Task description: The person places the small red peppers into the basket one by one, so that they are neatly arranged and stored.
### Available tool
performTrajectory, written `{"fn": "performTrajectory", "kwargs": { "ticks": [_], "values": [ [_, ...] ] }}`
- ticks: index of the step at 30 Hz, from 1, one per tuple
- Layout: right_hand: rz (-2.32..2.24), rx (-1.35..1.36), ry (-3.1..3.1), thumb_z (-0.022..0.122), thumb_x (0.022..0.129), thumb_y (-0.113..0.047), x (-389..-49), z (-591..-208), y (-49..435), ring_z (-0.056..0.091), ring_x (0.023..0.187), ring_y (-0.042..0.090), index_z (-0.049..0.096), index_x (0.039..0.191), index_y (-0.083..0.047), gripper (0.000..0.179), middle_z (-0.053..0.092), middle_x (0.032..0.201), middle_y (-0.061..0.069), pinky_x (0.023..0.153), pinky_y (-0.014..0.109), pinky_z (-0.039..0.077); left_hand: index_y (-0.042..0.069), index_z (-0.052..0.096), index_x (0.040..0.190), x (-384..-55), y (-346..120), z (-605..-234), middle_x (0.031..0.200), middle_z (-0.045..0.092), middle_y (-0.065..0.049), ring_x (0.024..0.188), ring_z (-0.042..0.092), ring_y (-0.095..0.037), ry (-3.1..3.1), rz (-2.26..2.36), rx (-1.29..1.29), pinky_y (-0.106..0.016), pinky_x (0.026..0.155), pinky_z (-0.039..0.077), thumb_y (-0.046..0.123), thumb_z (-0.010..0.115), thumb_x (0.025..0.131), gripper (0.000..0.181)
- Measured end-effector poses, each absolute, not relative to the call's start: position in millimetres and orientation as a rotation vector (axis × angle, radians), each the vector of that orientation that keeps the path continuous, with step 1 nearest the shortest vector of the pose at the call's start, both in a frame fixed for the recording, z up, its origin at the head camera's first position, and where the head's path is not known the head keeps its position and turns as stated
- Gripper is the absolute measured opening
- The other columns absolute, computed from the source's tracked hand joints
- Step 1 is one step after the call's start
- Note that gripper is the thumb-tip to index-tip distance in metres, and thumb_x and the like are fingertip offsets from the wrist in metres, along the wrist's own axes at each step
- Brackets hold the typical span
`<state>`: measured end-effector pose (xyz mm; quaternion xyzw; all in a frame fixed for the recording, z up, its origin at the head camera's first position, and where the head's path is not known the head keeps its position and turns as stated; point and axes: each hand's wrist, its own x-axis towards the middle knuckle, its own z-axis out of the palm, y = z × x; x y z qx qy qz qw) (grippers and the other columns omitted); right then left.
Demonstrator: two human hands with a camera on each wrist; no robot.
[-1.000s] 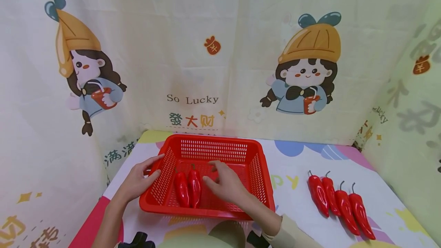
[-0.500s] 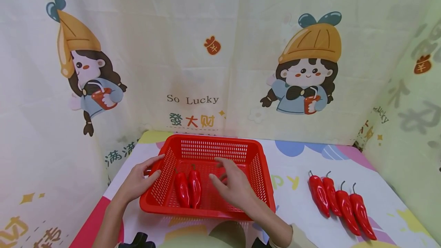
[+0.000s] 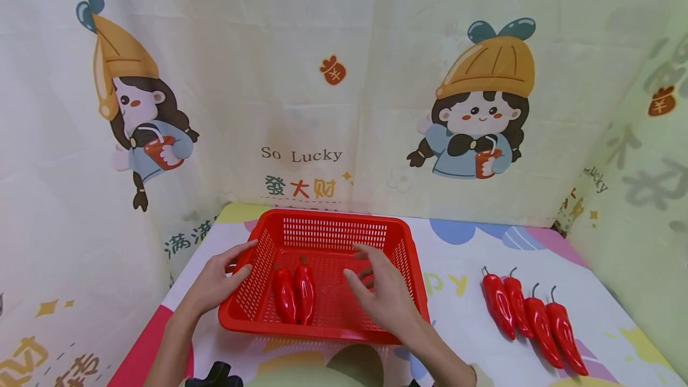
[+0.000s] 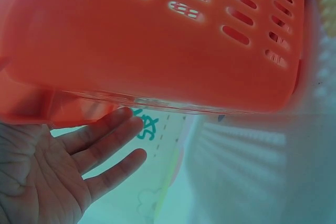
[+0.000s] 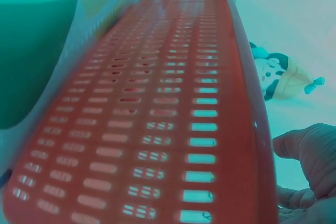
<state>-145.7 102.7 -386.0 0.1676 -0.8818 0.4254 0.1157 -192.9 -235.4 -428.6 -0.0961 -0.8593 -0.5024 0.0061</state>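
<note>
In the head view a red plastic basket (image 3: 322, 332) with slotted walls stands on the table. Two glossy red chili peppers, a left one (image 3: 285, 295) and a right one (image 3: 305, 292), lie side by side in its left half. My left hand (image 3: 215, 279) rests at the basket's left rim; the left wrist view shows several of its fingers (image 4: 113, 174) extended beside the outer wall. Over the basket's right half hovers my right hand (image 3: 384, 291), fingers relaxed, thumb apart, holding nothing. The right wrist view shows this hand partly, beyond the basket's rim.
Several more red chili peppers (image 3: 537, 321) lie in a slanted row on the table to the right of the basket. A printed cloth (image 3: 365, 106) hangs behind the table and at both sides. The table cover (image 3: 446, 315) is white with coloured patterns.
My right hand has moved rightward over the basket, away from the two peppers inside. The left hand has stayed at the rim, and the peppers have not moved.
</note>
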Motion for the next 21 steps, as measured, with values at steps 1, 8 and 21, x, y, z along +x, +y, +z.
{"fn": "performTrajectory", "kwargs": {
  "ticks": [1,8,21],
  "values": [
    [1.246,0.484,-2.572,0.075,0.094,-0.029,-144.9,-385.3,104.1,0.067,0.087,0.007,0.053,0.141,-0.015,0.054,0.062,0.124,-0.002,0.074,0.02,0.058,0.011,0.049,0.152,-192.9,-235.4,-428.7,0.136,0.061,-0.021,0.1,0.067,-0.03,-2.689,-1.572,-0.301,-0.034,0.069,0.064,0.012,0.068,0.096,0.059],
    [1.218,0.437,-2.516,0.078,0.091,-0.021,-140.3,-382.6,113.9,0.067,0.085,0.005,0.054,0.142,-0.015,0.056,0.062,0.125,-0.002,0.074,0.02,0.058,0.011,0.049,0.152,-193.0,-235.7,-429.1,0.136,0.061,-0.022,0.1,0.067,-0.03,-2.687,-1.575,-0.31,-0.034,0.069,0.064,0.012,0.068,0.096,0.059],
    [1.196,0.377,-2.507,0.079,0.091,-0.02,-137.7,-377.0,132.7,0.067,0.087,0.007,0.055,0.142,-0.015,0.057,0.062,0.127,-0.002,0.072,0.019,0.058,0.011,0.048,0.152,-193.3,-236.4,-429.9,0.136,0.06,-0.022,0.1,0.066,-0.03,-2.675,-1.6,-0.322,-0.034,0.069,0.064,0.012,0.068,0.096,0.059]
  ]
}}
